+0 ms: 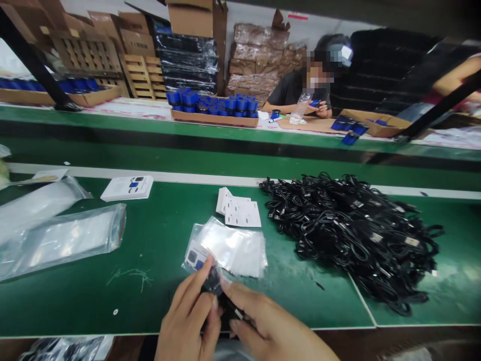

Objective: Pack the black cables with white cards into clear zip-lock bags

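My left hand [191, 311] and my right hand [259, 316] meet near the table's front edge. Between them is a small clear bag [193, 254] with a printed card inside. A black cable [213, 281] shows at the bag, pinched by the fingers of both hands; its lower part is mostly hidden by them. Just beyond lies a fan of clear plastic bags [236, 248]. Behind these sit white printed leaflets [242, 212]. On the right is a big heap of black cables [338, 225].
A stack of printed cards [128, 188] and large plastic bags [67, 240] lie left. Across the table's raised ledge stand boxes of blue items [214, 118], a bottle [300, 108] and a seated person [300, 90]. Another person's arm shows at far right.
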A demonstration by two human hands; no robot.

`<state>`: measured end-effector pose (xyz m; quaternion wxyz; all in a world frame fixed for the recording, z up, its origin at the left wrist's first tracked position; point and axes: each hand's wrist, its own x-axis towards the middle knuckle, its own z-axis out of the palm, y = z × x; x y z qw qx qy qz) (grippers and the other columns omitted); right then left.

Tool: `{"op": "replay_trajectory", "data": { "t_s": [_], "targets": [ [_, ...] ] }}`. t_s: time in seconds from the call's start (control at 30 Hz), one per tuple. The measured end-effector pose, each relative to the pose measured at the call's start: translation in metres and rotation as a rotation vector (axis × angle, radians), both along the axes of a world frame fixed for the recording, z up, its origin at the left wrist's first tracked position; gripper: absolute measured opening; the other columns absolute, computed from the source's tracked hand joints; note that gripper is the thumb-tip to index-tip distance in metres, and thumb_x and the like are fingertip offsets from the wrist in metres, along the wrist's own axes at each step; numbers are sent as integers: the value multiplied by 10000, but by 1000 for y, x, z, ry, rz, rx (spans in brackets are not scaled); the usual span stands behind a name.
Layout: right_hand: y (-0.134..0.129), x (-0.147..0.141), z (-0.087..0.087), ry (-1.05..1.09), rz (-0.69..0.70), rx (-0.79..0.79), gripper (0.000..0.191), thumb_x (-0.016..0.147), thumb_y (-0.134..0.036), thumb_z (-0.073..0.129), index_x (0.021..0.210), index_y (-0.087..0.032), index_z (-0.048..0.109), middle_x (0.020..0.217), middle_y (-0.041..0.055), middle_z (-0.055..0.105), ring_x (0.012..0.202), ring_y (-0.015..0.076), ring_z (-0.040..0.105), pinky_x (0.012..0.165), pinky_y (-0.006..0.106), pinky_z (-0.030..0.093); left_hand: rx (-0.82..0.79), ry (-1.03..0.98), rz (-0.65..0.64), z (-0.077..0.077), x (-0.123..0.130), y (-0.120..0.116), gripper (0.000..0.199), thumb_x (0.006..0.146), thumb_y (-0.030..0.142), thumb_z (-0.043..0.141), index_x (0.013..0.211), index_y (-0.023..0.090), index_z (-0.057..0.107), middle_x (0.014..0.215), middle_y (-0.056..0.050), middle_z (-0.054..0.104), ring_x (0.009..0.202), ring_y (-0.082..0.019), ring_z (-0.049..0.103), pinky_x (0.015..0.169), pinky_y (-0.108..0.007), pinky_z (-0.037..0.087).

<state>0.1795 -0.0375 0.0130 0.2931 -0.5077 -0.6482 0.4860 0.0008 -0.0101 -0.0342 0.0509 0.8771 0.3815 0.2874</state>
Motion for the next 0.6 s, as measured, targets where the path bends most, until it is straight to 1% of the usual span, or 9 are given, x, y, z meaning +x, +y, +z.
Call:
{"op": "replay_trajectory", "data": {
  "t_s": [0.07,0.13,0.27,0.3,0.37,0.43,0.47,0.53,0.6],
  "targets": [
    [0,2,-2,62,-25,-72,384,826,-92,494,1143,-256,637,946,29,683,819,178,664,767,272,537,-13,-37,23,-1,3,-2,169,867,85,433,797,212,519,1361,-118,536,1141,-219,535,873,-316,509],
    [3,-2,-9,156,-56,-143,245,845,-124,498,954,-223,694,821,14,692,760,178,679,708,256,543,-27,-96,51,-4,6,-4,197,875,85,412,755,218,494,1373,-96,526,1153,-222,520,892,-327,487],
    [8,-14,-23,150,-304,-174,137,767,-166,602,635,-177,634,552,-24,585,537,156,635,527,214,501,-18,-159,54,-6,9,-5,212,864,57,405,743,213,484,1362,-93,514,1165,-231,494,921,-350,443],
    [9,-16,-25,136,-330,-154,151,774,-189,603,624,-176,619,543,-27,567,499,145,618,496,205,482,-16,-159,53,-5,9,-5,212,861,53,408,748,212,491,1352,-95,513,1161,-234,492,920,-356,439],
    [7,-17,-27,106,-265,-93,206,843,-231,533,662,-179,615,565,-20,561,460,127,597,455,189,448,-17,-152,57,-3,9,-5,209,853,49,419,750,211,501,1339,-102,500,1151,-243,487,911,-374,434],
    [5,-18,-29,7,-199,44,261,881,-221,462,663,-184,601,572,-7,563,457,124,580,445,190,416,-6,-153,56,1,10,-5,205,838,37,433,752,209,504,1331,-113,478,1151,-253,480,901,-391,431],
    [4,-19,-30,-56,-215,137,266,873,-207,464,635,-187,581,559,-4,562,458,127,568,448,197,402,7,-159,52,2,11,-6,204,828,29,439,754,208,501,1324,-118,469,1154,-256,477,900,-396,429],
    [3,-21,-33,-156,-333,288,245,833,-197,524,589,-193,532,549,-1,567,481,137,552,478,216,392,43,-183,51,3,16,-8,213,808,10,438,750,209,486,1307,-117,462,1159,-254,476,898,-396,430],
    [3,-25,-35,-192,-493,284,202,791,-216,603,617,-202,502,562,-13,553,502,136,531,507,222,397,80,-211,62,2,20,-10,223,784,2,433,716,212,465,1288,-102,471,1151,-247,484,882,-388,444]
  ]
}}
